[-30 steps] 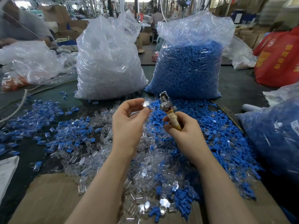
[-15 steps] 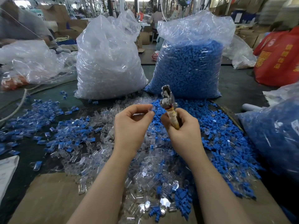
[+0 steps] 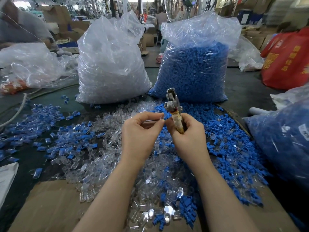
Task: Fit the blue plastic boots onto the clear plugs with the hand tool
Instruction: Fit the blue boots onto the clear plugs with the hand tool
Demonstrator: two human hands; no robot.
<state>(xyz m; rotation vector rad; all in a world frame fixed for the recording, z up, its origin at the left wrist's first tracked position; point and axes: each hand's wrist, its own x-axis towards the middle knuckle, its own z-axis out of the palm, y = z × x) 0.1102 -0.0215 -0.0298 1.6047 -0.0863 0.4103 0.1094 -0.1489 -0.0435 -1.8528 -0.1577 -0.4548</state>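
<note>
Behind, bag of blue boots (image 3: 192, 71) beside bag of clear plugs (image 3: 112, 64).

Red bag (image 3: 287, 59), far right of the right hand (image 3: 189, 133) and beyond it: yellow-gold round emblem and a column of yellow characters on its face, too blurred and folded to read. White label (image 3: 305, 132) on the bag of blue parts (image 3: 282, 139) just right of the right hand: dark printed digits run sideways, cut off at the frame edge, not legible. No other lettering can be made out.
</note>
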